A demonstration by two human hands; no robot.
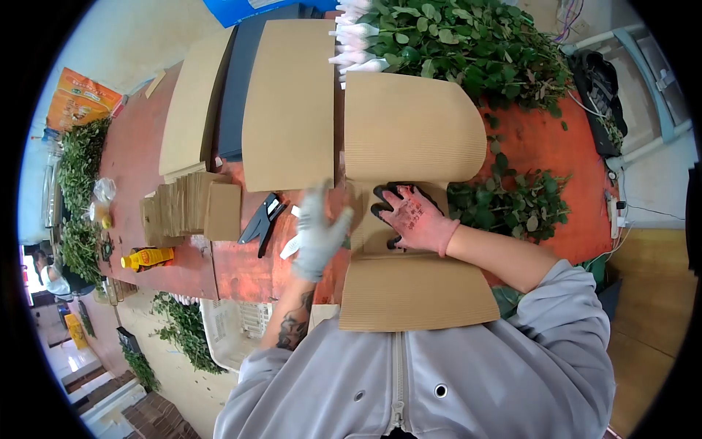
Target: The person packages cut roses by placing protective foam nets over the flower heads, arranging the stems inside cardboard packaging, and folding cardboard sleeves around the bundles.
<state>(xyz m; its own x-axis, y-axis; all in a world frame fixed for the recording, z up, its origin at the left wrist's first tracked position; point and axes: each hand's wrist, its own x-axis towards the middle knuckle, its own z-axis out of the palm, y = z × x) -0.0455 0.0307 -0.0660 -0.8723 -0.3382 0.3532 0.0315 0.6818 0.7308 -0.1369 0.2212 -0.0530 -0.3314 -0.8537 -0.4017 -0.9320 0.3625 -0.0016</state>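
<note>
My right hand (pixel 414 217), in a pink glove with black fingertips, lies spread on the middle of a corrugated cardboard sheet (pixel 420 296). The sheet's near flap rests against my jacket, and its far flap (pixel 413 124) stretches away from me. Leafy stems (pixel 515 208) stick out to the right of the sheet. My left hand (pixel 320 230), in a pale grey glove and slightly blurred, is just left of the sheet with fingers apart and nothing in them. A black stapler (pixel 263 222) lies left of it on the red table (pixel 245 271).
Large cardboard sheets (pixel 291 110) and a stack of small cardboard pieces (pixel 179 208) stand on the left. White-wrapped flower heads (pixel 355 44) with a leafy heap (pixel 468 44) fill the back. A yellow bottle (pixel 148 257) lies left; a white crate (pixel 230 329) sits below the table edge.
</note>
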